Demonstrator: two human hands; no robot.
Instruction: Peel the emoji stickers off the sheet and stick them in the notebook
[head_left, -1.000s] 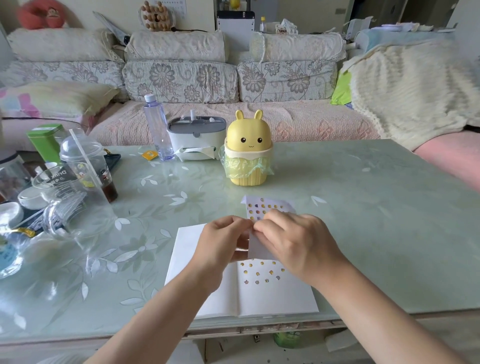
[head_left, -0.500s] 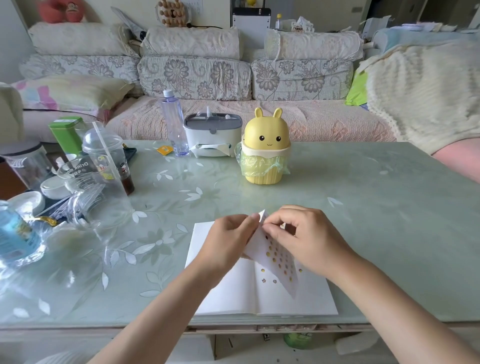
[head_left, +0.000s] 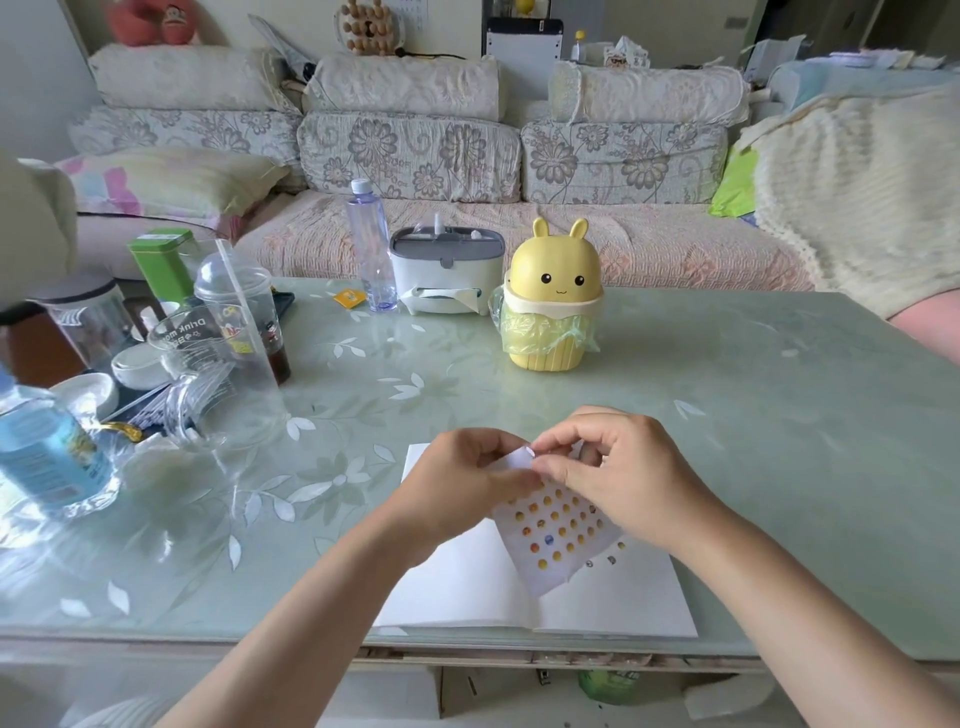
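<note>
Both hands meet on the top edge of the sticker sheet, held just over the open notebook.

The left hand pinches the sticker sheet by its upper edge, and the right hand closes thumb and fingertips on that same edge, touching the left. Whether a sticker is already lifted is too small to tell. From the hands the sheet hangs toward the lower centre of the frame, its long axis on a slant. It ends over the right page of the notebook. A few stickers already sit on that page, just right of the sheet's lower corner. I judge the right hand nearer to the bare paper below them. The notebook's near edge lies along the near edge of the tabletop, which is bare to the right. Plastic cups crowd the left of the frame.
</note>
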